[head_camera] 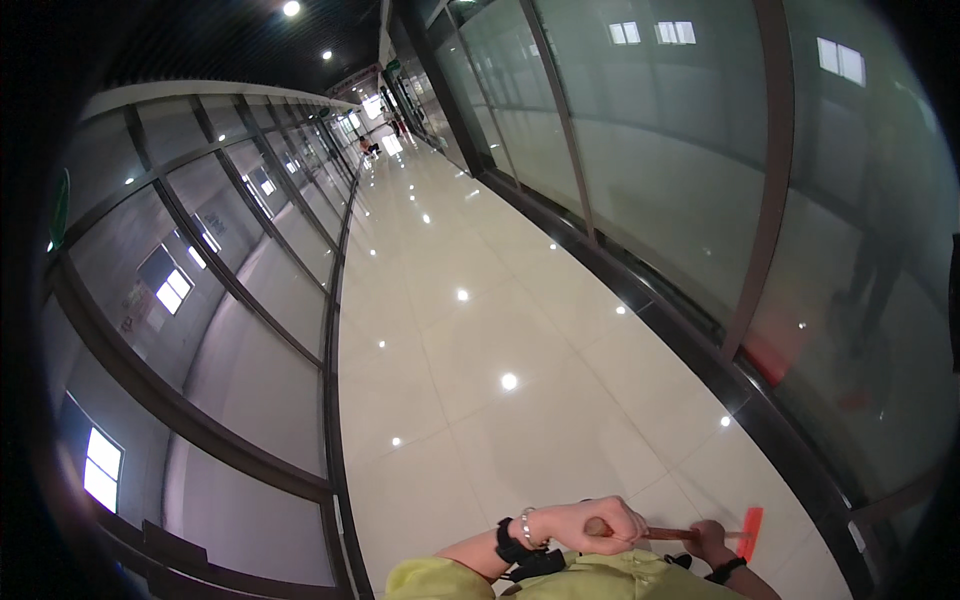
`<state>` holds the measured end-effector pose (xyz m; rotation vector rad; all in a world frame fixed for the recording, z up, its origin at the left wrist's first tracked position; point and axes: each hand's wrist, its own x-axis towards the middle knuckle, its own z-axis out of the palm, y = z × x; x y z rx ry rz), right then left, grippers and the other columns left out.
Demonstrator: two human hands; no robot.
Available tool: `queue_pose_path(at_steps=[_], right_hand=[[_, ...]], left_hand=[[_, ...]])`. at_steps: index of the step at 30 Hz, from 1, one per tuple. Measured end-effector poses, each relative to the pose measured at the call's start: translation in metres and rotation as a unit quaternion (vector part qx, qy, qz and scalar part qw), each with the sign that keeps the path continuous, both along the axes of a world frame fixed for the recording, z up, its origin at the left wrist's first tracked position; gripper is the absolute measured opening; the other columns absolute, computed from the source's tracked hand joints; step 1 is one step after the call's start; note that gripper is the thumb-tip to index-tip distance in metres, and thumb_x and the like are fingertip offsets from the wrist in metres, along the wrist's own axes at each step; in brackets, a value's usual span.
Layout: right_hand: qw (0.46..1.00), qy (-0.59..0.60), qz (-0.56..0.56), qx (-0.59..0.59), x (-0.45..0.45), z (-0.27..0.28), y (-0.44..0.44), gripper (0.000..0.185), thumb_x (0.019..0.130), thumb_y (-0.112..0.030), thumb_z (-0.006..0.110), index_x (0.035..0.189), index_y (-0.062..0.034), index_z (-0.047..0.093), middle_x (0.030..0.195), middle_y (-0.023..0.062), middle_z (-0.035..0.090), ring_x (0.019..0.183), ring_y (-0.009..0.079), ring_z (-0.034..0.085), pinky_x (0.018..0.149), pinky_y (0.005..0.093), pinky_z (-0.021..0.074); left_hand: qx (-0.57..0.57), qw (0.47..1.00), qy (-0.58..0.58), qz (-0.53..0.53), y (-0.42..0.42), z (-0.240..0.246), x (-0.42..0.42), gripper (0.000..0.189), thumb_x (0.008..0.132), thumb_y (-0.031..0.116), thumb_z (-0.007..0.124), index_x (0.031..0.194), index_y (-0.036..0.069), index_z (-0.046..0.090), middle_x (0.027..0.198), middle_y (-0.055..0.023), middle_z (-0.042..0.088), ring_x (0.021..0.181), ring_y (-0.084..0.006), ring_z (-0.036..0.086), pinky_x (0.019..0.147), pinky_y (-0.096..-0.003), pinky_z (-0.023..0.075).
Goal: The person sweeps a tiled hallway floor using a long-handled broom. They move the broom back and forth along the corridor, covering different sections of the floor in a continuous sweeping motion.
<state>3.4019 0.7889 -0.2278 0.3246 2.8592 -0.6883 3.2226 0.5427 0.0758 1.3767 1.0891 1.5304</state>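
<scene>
My left hand [604,523] is closed around the top end of a wooden pole [667,534], whose rounded tip shows above the fist. Lower down the same pole, my right hand [709,540] grips it. The pole runs to the right, away from my body, towards a flat red head [750,534] at floor level; whether it belongs to a broom or a mop I cannot tell. A bracelet and a black strap are around my left wrist, and another black band is on the right one. Yellow-green clothing shows below both hands.
A glossy tiled floor [480,330] stretches down a long corridor. Framed glass panels [247,292] line the left side, frosted glass [667,172] the right, above a dark base ledge [637,300]. Far off, one person [367,147] is low beside the left wall, with others [394,124] beyond.
</scene>
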Motion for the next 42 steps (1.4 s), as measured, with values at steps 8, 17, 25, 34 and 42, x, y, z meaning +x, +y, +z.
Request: queue_pose_path(at_steps=[8, 17, 25, 34, 42], right_hand=[[0.993, 0.085, -0.011, -0.077, -0.148, 0.071, -0.038, 0.013, 0.075, -0.023, 0.069, 0.072, -0.0116, 0.065, 0.077, 0.0135, 0.066, 0.079, 0.0354, 0.064, 0.069, 0.0472, 0.0491], [0.986, 0.121, -0.046, -0.103, -0.094, 0.093, -0.009, 0.018, 0.073, -0.019, 0.068, 0.081, -0.0037, 0.062, 0.084, 0.0148, 0.062, 0.089, 0.0342, 0.06, 0.081, 0.0439, 0.0468], [0.978, 0.137, -0.006, -0.156, -0.114, 0.072, -0.035, 0.017, 0.081, -0.019, 0.062, 0.068, -0.008, 0.061, 0.075, 0.0123, 0.063, 0.082, 0.0327, 0.059, 0.079, 0.043, 0.0437], [0.976, 0.159, 0.059, -0.136, -0.231, 0.084, -0.061, 0.012, 0.072, -0.01, 0.069, 0.083, -0.012, 0.064, 0.095, 0.01, 0.063, 0.101, 0.0285, 0.057, 0.087, 0.0456, 0.0402], [0.955, 0.104, 0.216, -0.174, -0.19, 0.107, -0.1, 0.009, 0.072, -0.018, 0.069, 0.077, -0.0125, 0.064, 0.08, 0.0051, 0.063, 0.093, 0.0273, 0.058, 0.087, 0.0456, 0.0404]], left_hand=[[0.003, 0.988, 0.149, 0.036, -0.032, 0.048, -0.026, 0.025, 0.08, -0.004, 0.049, 0.057, 0.001, 0.04, 0.058, -0.0127, 0.042, 0.053, -0.0336, 0.042, 0.064, -0.044, 0.0468], [-0.012, 0.994, 0.024, 0.104, -0.003, 0.023, -0.014, 0.028, 0.069, -0.007, 0.052, 0.051, 0.003, 0.034, 0.053, -0.0088, 0.042, 0.05, -0.0264, 0.044, 0.066, -0.0417, 0.0458], [-0.087, 0.978, 0.014, 0.189, -0.023, 0.035, 0.006, 0.026, 0.071, -0.011, 0.052, 0.055, 0.001, 0.035, 0.058, -0.0091, 0.041, 0.057, -0.0274, 0.044, 0.077, -0.0417, 0.0431], [-0.126, 0.925, 0.202, 0.296, -0.002, 0.027, 0.011, 0.018, 0.065, -0.01, 0.054, 0.057, 0.0, 0.041, 0.06, -0.0099, 0.046, 0.058, -0.0275, 0.047, 0.073, -0.0399, 0.0443], [-0.044, 0.952, 0.168, 0.251, -0.049, 0.072, 0.025, 0.019, 0.062, -0.01, 0.051, 0.053, 0.001, 0.038, 0.055, -0.0105, 0.044, 0.049, -0.0293, 0.046, 0.056, -0.0391, 0.0441]])
